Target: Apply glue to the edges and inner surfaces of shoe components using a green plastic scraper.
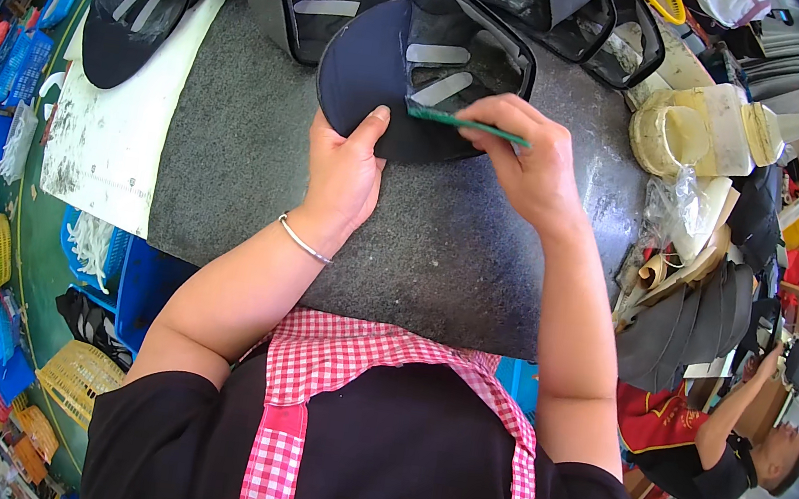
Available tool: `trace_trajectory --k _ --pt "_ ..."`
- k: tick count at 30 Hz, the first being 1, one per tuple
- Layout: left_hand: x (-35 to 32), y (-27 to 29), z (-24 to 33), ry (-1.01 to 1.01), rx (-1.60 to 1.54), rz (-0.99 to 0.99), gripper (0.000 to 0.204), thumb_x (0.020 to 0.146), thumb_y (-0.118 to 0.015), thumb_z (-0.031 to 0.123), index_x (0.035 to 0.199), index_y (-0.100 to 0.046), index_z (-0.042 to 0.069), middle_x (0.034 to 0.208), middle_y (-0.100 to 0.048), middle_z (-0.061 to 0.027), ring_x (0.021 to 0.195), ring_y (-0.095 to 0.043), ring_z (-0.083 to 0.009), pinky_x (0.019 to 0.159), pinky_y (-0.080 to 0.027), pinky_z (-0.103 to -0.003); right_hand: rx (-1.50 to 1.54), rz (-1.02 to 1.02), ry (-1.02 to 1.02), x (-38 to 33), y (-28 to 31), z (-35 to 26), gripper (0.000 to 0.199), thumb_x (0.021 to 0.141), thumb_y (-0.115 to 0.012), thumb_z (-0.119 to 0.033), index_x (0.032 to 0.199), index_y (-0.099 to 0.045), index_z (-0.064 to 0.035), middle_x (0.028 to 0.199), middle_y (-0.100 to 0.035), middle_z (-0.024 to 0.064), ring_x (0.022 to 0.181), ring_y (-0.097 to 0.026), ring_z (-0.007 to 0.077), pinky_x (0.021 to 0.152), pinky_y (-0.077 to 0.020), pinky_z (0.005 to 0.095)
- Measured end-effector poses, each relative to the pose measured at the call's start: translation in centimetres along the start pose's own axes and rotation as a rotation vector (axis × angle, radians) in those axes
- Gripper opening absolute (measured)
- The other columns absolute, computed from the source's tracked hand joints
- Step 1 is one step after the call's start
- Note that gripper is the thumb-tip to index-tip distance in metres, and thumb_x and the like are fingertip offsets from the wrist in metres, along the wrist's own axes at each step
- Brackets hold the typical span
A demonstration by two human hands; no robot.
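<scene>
My left hand [346, 168] grips the near left edge of a dark navy cap-like piece [368, 69], thumb on top and fingers underneath. The piece has a smooth rounded flap on its left and a rimmed hollow on its right. Inside the hollow lie two pale grey strips [438, 87], with whitish smears around them. My right hand [523, 155] pinches a thin, flat green stick-like tool [481, 129]. Its left tip touches the piece near the seam between flap and hollow, below the strips.
Similar dark pieces [143, 9] lie along the table's far side. A dark mat [241, 148] covers the table beside a white sheet [113, 161]. At right stand a stained plastic bottle and cup [672, 134] near stacked dark panels [704, 315]. Another person [699, 430] works farther right.
</scene>
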State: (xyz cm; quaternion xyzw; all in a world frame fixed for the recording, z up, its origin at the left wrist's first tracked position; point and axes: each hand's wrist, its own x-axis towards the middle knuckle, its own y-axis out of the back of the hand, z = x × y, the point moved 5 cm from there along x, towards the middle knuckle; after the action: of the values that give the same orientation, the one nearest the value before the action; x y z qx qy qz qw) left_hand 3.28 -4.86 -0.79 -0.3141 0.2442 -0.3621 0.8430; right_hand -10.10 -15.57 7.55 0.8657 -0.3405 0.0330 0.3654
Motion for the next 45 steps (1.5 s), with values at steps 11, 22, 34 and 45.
trace_trajectory --k 11,22,34,45 --pt "0.1 -0.1 -0.3 -0.121 0.158 -0.029 0.035 0.090 -0.058 0.000 0.124 -0.050 -0.001 0.122 -0.058 -0.0093 0.109 -0.056 -0.0161 0.094 -0.045 -0.031 -0.294 0.176 0.014 -2.2 2.0 0.0 0.008 0.082 -0.067 -0.002 0.090 -0.066 -0.0030 0.078 -0.063 0.0128 0.069 -0.063 0.0309 0.061 -0.0500 0.0328" --pt "0.0 0.3 1.0 -0.344 0.340 -0.018 0.028 0.090 -0.057 0.002 0.118 -0.056 -0.004 0.114 -0.062 -0.0115 0.102 -0.060 -0.0173 0.093 -0.046 -0.030 0.195 0.196 -0.380 -4.8 0.7 -2.1 0.009 0.090 -0.062 -0.007 0.088 -0.062 0.0022 0.072 -0.064 0.0087 0.062 -0.064 0.0138 0.058 -0.0507 0.0249" --pt "6.0 20.4 26.5 -0.690 0.072 0.204 0.041 0.086 -0.059 -0.004 0.126 -0.050 -0.002 0.125 -0.057 -0.0136 0.115 -0.057 -0.0273 0.101 -0.045 -0.041 0.495 0.778 -0.206 -9.6 11.7 3.9 0.017 0.096 -0.057 -0.014 0.098 -0.061 0.0030 0.079 -0.065 0.0091 0.062 -0.060 0.0132 0.054 -0.0455 0.0242" --pt "13.9 -0.7 20.7 -1.216 1.674 -0.082 0.069 0.078 -0.077 0.031 0.130 -0.048 -0.003 0.131 -0.051 -0.0202 0.121 -0.048 -0.0343 0.106 -0.033 -0.041 -0.602 0.812 -0.568 -10.2 22.5 11.4 0.040 0.085 -0.067 -0.043 0.084 -0.071 -0.0030 0.065 -0.068 0.0071 0.056 -0.064 0.0147 0.057 -0.0496 0.0316"
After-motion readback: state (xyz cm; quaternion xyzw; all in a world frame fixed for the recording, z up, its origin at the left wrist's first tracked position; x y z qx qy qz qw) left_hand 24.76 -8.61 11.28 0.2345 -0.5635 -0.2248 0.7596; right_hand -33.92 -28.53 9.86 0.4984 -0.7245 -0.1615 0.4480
